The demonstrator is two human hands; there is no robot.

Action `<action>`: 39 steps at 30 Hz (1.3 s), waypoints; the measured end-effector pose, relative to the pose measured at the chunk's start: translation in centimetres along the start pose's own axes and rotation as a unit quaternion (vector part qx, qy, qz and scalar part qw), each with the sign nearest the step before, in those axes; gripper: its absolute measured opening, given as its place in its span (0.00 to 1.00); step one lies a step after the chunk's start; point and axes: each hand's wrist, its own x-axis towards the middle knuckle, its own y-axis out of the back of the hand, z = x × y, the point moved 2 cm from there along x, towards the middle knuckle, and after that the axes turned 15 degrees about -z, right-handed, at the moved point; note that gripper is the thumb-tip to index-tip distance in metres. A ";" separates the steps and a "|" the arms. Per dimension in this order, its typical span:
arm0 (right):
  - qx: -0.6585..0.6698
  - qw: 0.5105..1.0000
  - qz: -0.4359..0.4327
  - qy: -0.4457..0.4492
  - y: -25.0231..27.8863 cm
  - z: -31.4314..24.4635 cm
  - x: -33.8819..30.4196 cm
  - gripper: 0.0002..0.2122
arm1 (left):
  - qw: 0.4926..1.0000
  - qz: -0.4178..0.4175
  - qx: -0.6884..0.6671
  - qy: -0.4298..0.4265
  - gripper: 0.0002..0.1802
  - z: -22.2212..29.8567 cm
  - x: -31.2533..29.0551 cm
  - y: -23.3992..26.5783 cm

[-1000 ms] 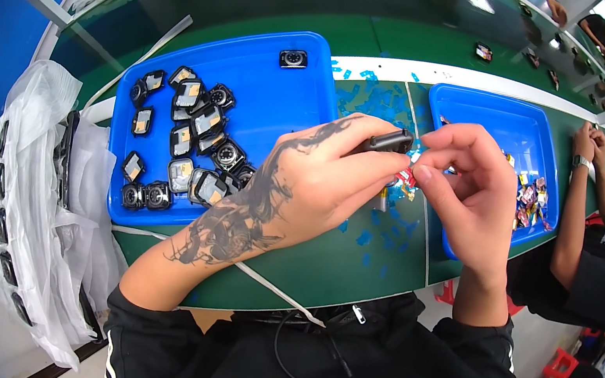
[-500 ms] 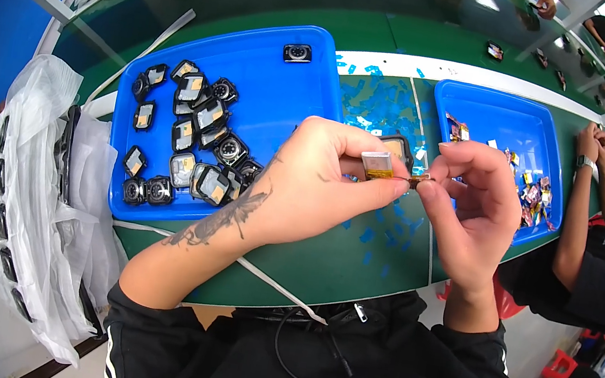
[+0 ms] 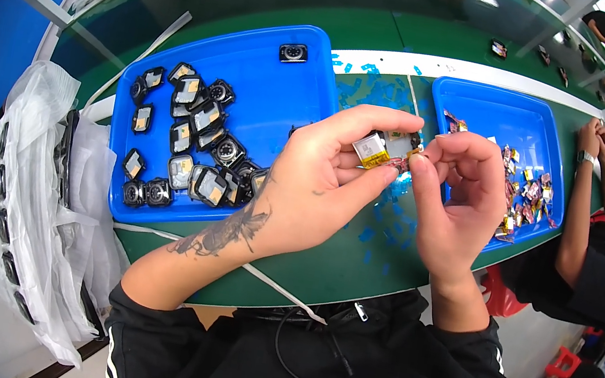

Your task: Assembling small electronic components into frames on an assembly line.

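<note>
Between the thumb and fingers of my left hand [image 3: 337, 167] sits a small silver battery [image 3: 370, 149] with yellow tape along one edge and thin wires. My right hand [image 3: 460, 190] pinches at the wired end, where a small dark part shows between the fingertips; its exact kind is hidden. Both hands are close together above the green bench. A blue tray [image 3: 269, 97] on the left holds several black watch cases [image 3: 207, 117]. In the smaller blue tray [image 3: 483, 99] to the right lie many similar batteries [image 3: 531, 194] with yellow tape and wires.
Blue film scraps [image 3: 386, 107] litter the green bench [image 3: 306, 269] between the trays. White-wrapped stacks of watch cases [image 3: 30, 209] stand at the left. A co-worker in a black shirt [image 3: 599, 268] sits at the right. A white rail [image 3: 386, 60] runs behind the trays.
The battery has tilted and shifted slightly left and down in my left hand. My right hand has moved a little left and now pinches closer to my left fingertips.
</note>
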 end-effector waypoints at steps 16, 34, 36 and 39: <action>0.093 0.989 -0.047 -0.101 -0.9 0.2 0.5 0.20 | 0.998 0.058 0.033 0.018 0.25 -0.6 -0.6 -0.2; -0.336 0.912 -0.134 -0.191 5.2 15.9 17.7 0.20 | 0.672 0.052 0.720 0.167 0.25 -4.4 -1.5 10.8; -0.415 0.905 -0.098 -0.017 4.6 12.3 16.2 0.14 | 0.656 0.028 0.725 0.207 0.24 -4.1 -1.6 11.1; -0.288 0.910 -0.298 -0.002 1.1 4.0 10.4 0.07 | 0.628 0.039 0.744 0.226 0.23 -4.4 -2.4 11.8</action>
